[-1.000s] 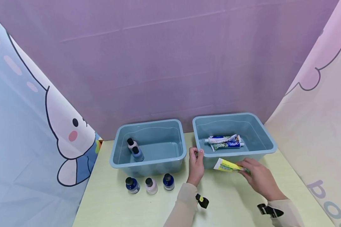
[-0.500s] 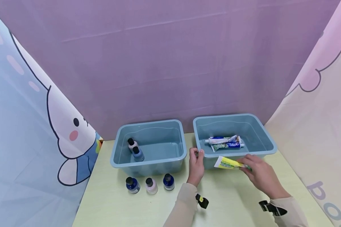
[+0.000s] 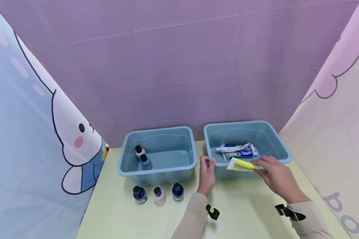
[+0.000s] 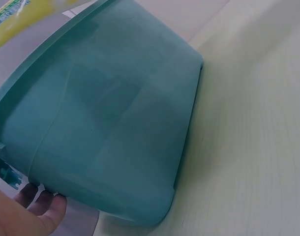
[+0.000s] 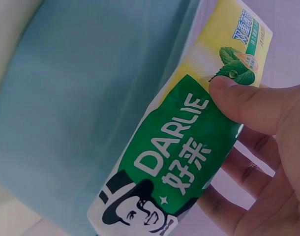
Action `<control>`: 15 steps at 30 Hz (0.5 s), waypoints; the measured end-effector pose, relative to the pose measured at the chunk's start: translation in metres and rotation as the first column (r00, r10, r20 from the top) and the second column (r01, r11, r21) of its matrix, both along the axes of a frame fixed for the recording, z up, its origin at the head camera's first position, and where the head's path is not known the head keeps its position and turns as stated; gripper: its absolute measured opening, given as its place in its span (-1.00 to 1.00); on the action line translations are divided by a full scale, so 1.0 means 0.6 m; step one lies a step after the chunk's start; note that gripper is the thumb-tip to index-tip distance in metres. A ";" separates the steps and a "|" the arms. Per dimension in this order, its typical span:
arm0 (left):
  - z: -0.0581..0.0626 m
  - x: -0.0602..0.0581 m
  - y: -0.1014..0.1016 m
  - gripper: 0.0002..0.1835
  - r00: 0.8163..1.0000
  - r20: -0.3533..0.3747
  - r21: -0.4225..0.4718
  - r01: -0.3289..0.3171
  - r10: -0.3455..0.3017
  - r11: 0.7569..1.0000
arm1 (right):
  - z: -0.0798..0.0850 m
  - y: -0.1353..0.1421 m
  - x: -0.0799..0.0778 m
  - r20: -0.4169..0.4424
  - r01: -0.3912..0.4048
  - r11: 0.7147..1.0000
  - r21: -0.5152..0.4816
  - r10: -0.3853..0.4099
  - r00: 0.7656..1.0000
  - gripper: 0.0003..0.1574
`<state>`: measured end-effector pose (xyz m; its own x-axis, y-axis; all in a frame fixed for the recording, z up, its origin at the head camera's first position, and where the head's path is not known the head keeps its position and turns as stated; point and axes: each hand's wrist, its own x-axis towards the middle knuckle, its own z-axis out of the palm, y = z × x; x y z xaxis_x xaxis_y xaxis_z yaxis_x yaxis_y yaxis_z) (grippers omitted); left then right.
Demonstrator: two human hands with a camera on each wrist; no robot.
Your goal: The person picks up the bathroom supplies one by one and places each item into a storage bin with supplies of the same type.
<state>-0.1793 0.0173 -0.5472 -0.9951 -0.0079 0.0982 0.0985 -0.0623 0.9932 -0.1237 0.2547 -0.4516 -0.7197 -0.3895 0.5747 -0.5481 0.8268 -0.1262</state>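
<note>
My right hand (image 3: 279, 179) pinches a yellow, green and white toothpaste tube (image 3: 241, 165), thumb on its printed face. In the right wrist view the tube (image 5: 174, 142) shows a DARLIE label. It overlaps the front rim of the right blue plastic bin (image 3: 275, 142) in the head view. Fingers of my left hand (image 3: 207, 176) grip that bin's front left corner at the rim; the left wrist view shows them curled by the bin's wall (image 4: 105, 113). Inside the bin lie several toothpaste tubes (image 3: 237, 154), blue, white and green, one upon another.
A second blue bin (image 3: 160, 172) stands to the left, holding a pink bottle (image 3: 140, 151) and a blue bottle (image 3: 146, 162). In front of it on the pale table (image 3: 113, 212) stand two dark blue bottles (image 3: 140, 196) and a pink one (image 3: 160, 196). A purple cloth wall (image 3: 179, 73) rises behind.
My right hand has lifted the toothpaste tube slightly and moved it away from me, from in front of the bin to its front rim. The left hand keeps its grip on the corner.
</note>
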 end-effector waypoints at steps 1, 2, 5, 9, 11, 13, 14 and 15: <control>0.001 0.000 0.000 -0.74 1.000 -0.001 0.000 0.004 -0.004 1.000 | 0.003 0.001 -0.002 -0.007 -0.003 1.000 -0.003 0.003 1.000 -0.55; 0.001 0.000 0.000 -0.72 1.000 -0.001 0.001 0.006 -0.006 1.000 | 0.006 0.001 -0.004 -0.010 -0.004 1.000 -0.003 0.004 1.000 -0.55; 0.000 0.000 0.000 -0.73 1.000 0.006 0.005 0.013 -0.013 1.000 | 0.015 0.003 -0.009 -0.016 0.004 1.000 0.003 -0.004 1.000 -0.55; -0.002 -0.001 0.000 -0.78 1.000 0.022 0.002 0.014 -0.014 1.000 | 0.026 0.002 -0.016 -0.025 0.007 1.000 0.005 -0.007 1.000 -0.49; -0.003 -0.002 0.000 -0.79 1.000 0.026 -0.004 0.012 -0.012 1.000 | 0.032 0.002 -0.021 -0.031 0.002 1.000 0.006 -0.002 1.000 -0.50; -0.002 -0.002 -0.001 -0.77 1.000 0.027 -0.006 0.014 -0.014 1.000 | 0.037 0.000 -0.025 -0.035 -0.001 1.000 0.011 0.001 0.999 -0.49; -0.002 -0.002 -0.001 -0.77 1.000 0.028 -0.007 0.014 -0.014 1.000 | 0.039 0.000 -0.027 -0.036 -0.002 1.000 0.013 0.003 0.999 -0.49; -0.001 -0.002 -0.001 -0.76 0.999 0.031 -0.010 0.014 -0.014 1.000 | 0.041 -0.001 -0.029 -0.037 -0.004 1.000 0.016 0.004 0.999 -0.48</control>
